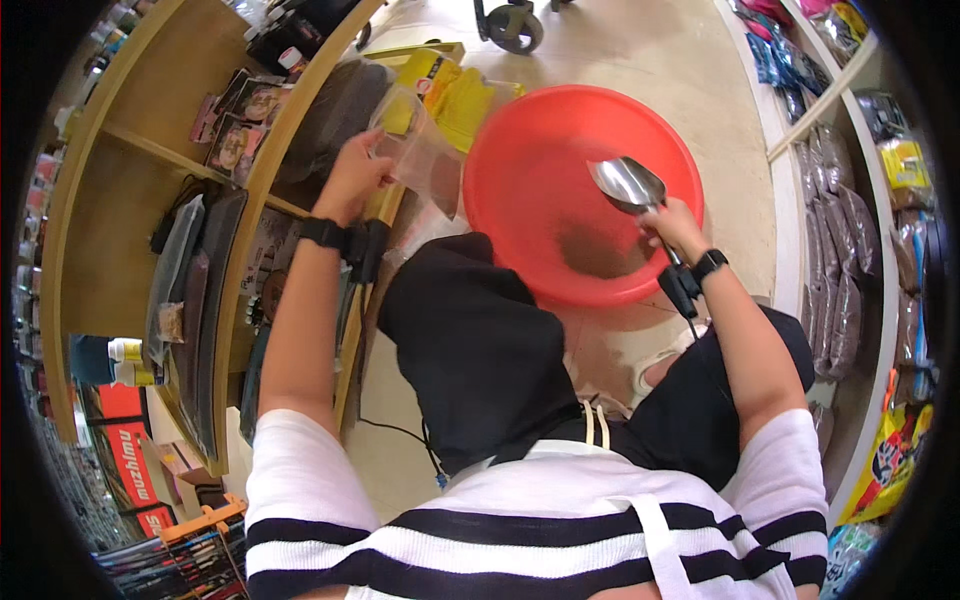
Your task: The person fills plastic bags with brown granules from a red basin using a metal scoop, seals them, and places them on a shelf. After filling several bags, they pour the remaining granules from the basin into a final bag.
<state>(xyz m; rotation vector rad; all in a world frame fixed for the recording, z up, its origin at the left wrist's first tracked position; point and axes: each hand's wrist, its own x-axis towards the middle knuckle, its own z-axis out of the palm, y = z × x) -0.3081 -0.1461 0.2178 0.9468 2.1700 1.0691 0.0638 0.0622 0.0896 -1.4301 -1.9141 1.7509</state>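
A clear plastic bag (428, 158) hangs from my left hand (355, 178), whose fingers are closed on its upper edge. It is beside the left rim of a large red basin (545, 125). My right hand (676, 228) grips a shiny metal scoop (630, 184) by its handle, over the basin's right side. The scoop's bowl tips toward the left; whether anything lies in it I cannot tell. At the near side of the basin's bottom lies a patch of dark brown fine material (600, 248).
Wooden shelves (160, 150) with packages stand close on my left. Yellow packages (465, 105) lie just past the clear bag. On the right, a white shelf (790, 240) holds filled bags of brown material (838, 240). A black caster wheel (515, 28) stands beyond the basin.
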